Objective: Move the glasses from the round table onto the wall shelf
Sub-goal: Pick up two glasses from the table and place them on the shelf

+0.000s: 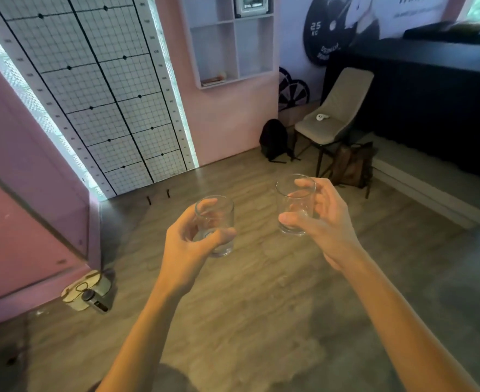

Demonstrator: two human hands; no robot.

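Above the wood floor [233,292], out in front of the person, both hands carry a glass apiece. Left hand [188,241] wraps the left glass [215,224] low on its wall, thumb across the front near the base and fingers curled behind, so the weight sits in the grip. Right hand [320,222] takes the right glass [295,205] from the side, thumb at the bottom edge, fingers spread up the far wall toward the rim. Both glasses stand close to upright, mouths up, well apart from each other; holding them apart likely keeps them from knocking together on the way. Both look empty, though clear glass makes that hard to confirm.

Beyond the hands, the shelf [233,43] hangs on the pink wall, a white unit with several open compartments; something small lies in the lower left one. It is still well apart from the glasses, up and ahead. A chair [332,117] and a dark backpack [274,140] sit on the floor below and to its right. The round table is out of view. By my reading, this is the carry, with the placing yet to come.
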